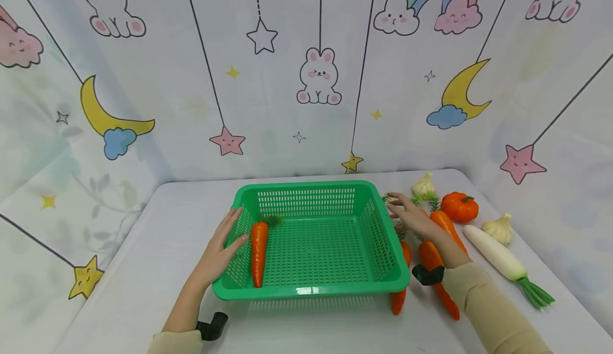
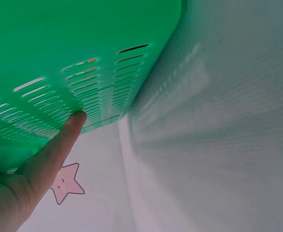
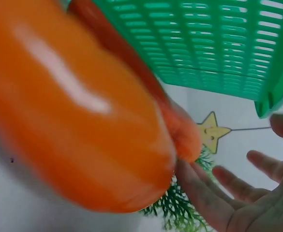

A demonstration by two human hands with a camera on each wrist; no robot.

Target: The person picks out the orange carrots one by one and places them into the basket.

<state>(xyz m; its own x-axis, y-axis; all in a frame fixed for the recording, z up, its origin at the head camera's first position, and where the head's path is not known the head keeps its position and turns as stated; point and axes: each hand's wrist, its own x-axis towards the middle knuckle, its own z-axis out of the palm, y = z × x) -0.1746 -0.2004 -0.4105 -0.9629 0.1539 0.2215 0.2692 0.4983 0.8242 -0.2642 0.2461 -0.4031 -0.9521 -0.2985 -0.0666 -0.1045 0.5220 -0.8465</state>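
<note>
A green plastic basket stands mid-table with one carrot lying lengthwise along its left side. My left hand is at the basket's left wall, fingers extended; the left wrist view has a thumb against the slotted wall. On the right, my right hand hovers beside the basket's rim over several carrots, its fingers spread and loosely bent. A large carrot fills much of the right wrist view, a fingertip close by its leafy end; whether they touch I cannot tell. Nothing is gripped by either hand.
Right of the basket lie more carrots, an orange pumpkin, a white radish with green stalks, and two garlic bulbs, one near the radish and one farther back. A patterned cloth wall rises behind the white table.
</note>
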